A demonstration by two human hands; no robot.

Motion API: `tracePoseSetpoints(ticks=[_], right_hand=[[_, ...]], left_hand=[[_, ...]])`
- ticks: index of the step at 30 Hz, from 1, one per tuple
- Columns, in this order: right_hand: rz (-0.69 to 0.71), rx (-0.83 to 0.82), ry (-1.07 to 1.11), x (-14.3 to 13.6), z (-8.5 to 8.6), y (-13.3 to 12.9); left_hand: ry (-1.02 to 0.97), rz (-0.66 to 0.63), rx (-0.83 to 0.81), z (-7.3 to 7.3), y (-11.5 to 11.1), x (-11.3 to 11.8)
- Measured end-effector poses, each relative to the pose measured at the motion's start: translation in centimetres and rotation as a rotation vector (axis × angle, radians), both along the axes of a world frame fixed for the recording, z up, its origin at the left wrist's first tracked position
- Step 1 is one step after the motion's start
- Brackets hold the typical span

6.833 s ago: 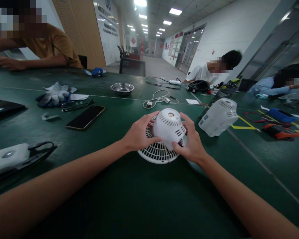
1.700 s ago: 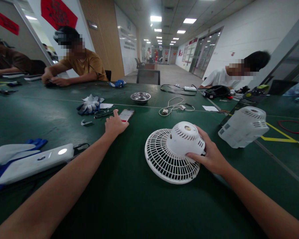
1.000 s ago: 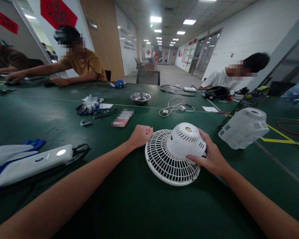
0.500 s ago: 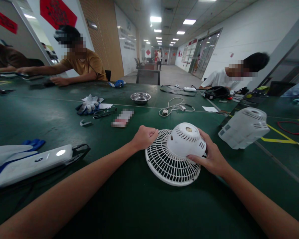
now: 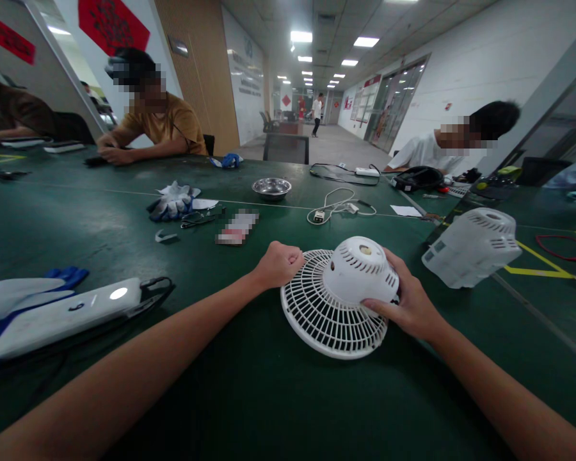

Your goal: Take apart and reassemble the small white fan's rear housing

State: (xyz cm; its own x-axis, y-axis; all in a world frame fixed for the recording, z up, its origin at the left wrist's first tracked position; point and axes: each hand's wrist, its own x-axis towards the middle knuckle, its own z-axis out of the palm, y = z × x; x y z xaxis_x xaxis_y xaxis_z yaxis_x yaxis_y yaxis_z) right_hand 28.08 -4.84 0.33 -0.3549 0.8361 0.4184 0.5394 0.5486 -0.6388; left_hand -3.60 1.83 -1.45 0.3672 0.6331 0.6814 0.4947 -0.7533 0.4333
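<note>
Snugly, the right hand [image 5: 409, 299] cups the vented white housing [image 5: 352, 278], thumb in front, fingers mostly hidden behind, with the grille [image 5: 330, 323] spreading leftward below that grip. Across from it, the left hand [image 5: 279, 264] is curled into a fist by the grille's rim, any contents hidden.

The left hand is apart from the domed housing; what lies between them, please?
In the head view, the white grille lies between the left hand and the housing.

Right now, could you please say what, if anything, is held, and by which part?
The right hand holds the white domed plastic housing by its right side; the left hand shows no clear hold.
</note>
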Motion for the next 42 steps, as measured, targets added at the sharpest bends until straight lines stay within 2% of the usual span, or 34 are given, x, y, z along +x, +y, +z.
tracePoseSetpoints(ticks=[4, 7, 9, 11, 15, 17, 19, 22, 24, 28, 31, 42], right_hand=[[0.005, -0.014, 0.006, -0.1, 0.2, -0.1], [0.001, -0.033, 0.016, -0.2, 0.3, -0.2], [0.003, -0.038, 0.022, -0.2, 0.2, -0.2], [0.002, -0.034, 0.023, -0.2, 0.2, -0.2], [-0.004, -0.046, 0.017, -0.2, 0.3, -0.2], [-0.003, -0.057, 0.022, -0.2, 0.4, -0.3], [-0.002, -0.068, 0.027, -0.2, 0.5, -0.3], [-0.004, -0.079, 0.021, -0.2, 0.4, -0.3], [-0.014, -0.065, 0.014, -0.2, 0.3, -0.3], [-0.020, -0.049, 0.010, -0.1, 0.2, -0.2], [-0.011, -0.058, 0.013, -0.2, 0.3, -0.2], [-0.011, -0.034, -0.004, -0.1, 0.4, -0.2]], left_hand=[[0.001, -0.004, 0.010, -0.4, 0.1, 0.0], [0.037, 0.095, 0.002, -0.4, 0.2, -0.1], [0.097, 0.248, -0.007, 0.2, 0.4, -0.4], [0.175, 0.453, -0.033, 1.1, 1.0, -1.3], [0.307, 0.800, -0.099, 2.7, 2.6, -4.6], [0.351, 0.964, -0.237, 2.6, 3.5, -6.7], [0.394, 1.028, -0.422, 1.9, 4.3, -8.7], [0.408, 0.998, -0.655, 0.7, 5.4, -11.1], [0.395, 0.951, -0.677, 0.4, 6.1, -12.4], [0.490, 0.884, -0.739, 1.4, 7.3, -14.2], [0.579, 0.753, -0.844, 2.2, 7.6, -14.7], [0.528, 0.801, -0.628, 2.2, 6.3, -13.2]])
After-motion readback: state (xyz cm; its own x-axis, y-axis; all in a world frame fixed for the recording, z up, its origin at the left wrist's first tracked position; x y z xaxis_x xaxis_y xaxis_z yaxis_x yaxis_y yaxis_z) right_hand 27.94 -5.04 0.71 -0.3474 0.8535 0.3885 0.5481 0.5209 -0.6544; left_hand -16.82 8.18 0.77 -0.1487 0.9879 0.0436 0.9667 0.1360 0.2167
